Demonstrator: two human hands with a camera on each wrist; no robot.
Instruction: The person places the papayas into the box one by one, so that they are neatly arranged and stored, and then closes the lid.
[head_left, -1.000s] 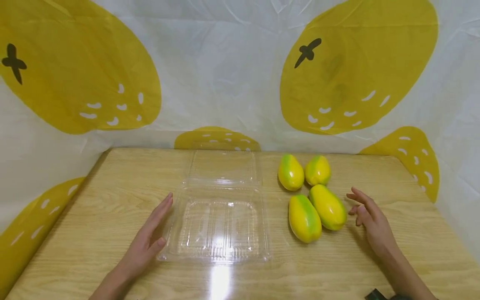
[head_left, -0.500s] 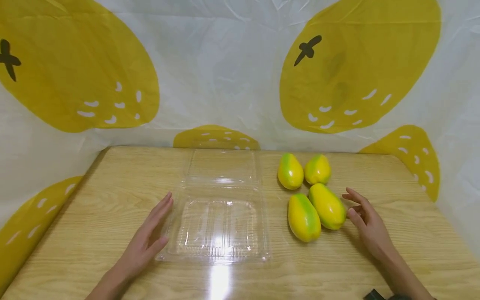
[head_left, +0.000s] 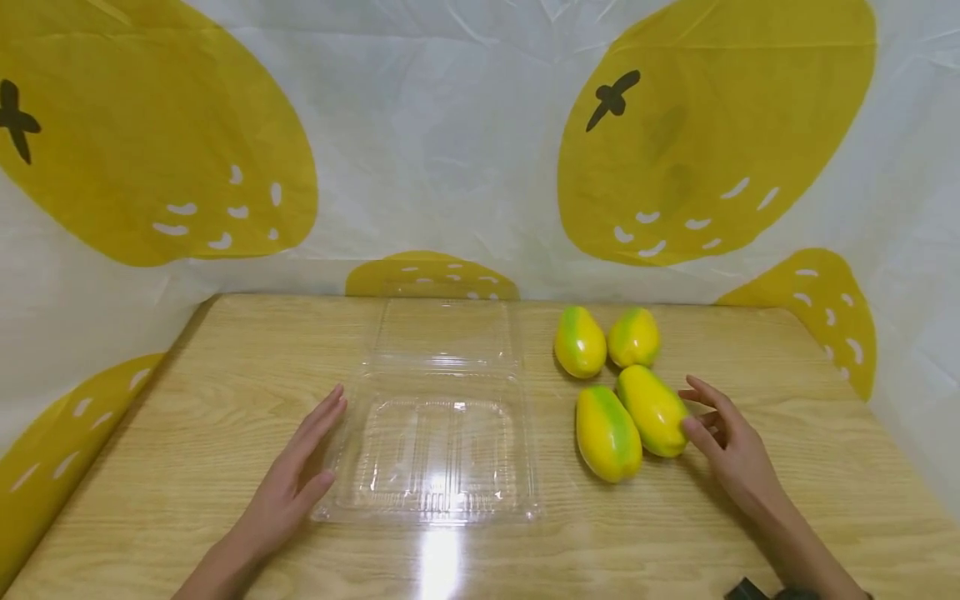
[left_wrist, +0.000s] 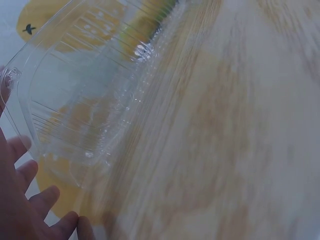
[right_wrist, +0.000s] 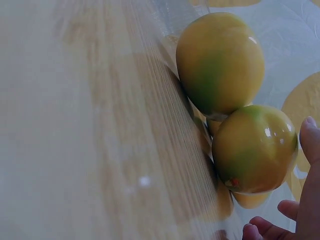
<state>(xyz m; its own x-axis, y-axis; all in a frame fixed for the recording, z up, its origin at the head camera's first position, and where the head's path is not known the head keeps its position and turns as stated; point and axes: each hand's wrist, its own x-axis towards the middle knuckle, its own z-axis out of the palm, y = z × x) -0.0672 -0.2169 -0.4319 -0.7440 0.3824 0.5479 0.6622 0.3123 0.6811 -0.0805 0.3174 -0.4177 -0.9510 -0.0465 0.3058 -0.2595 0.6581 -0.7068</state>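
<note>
Head view: a white cloth (head_left: 450,150) with yellow shapes hangs behind the clear container (head_left: 450,454), and a wood-grain table (head_left: 247,375) bears it. The container looks thin, shiny and ribbed — opened out, long axis running away from the person, lid at the far end. Just left of it, the left hand (head_left: 288,475) is released, fingers extended. Well to its right, the right hand (head_left: 738,458) is slightly bent and grasps nothing. Between the container and that hand lie four glossy fruits, yellow streaked green. Level with the base, the near-left fruit (head_left: 609,433) and near-right fruit (head_left: 654,411) point their narrower ends away and leftward — thumb contact on the latter I cannot tell. Level with the lid, the far-left fruit (head_left: 581,342) points nearly straight away, beside the smaller-looking far-right fruit (head_left: 634,337).
</note>
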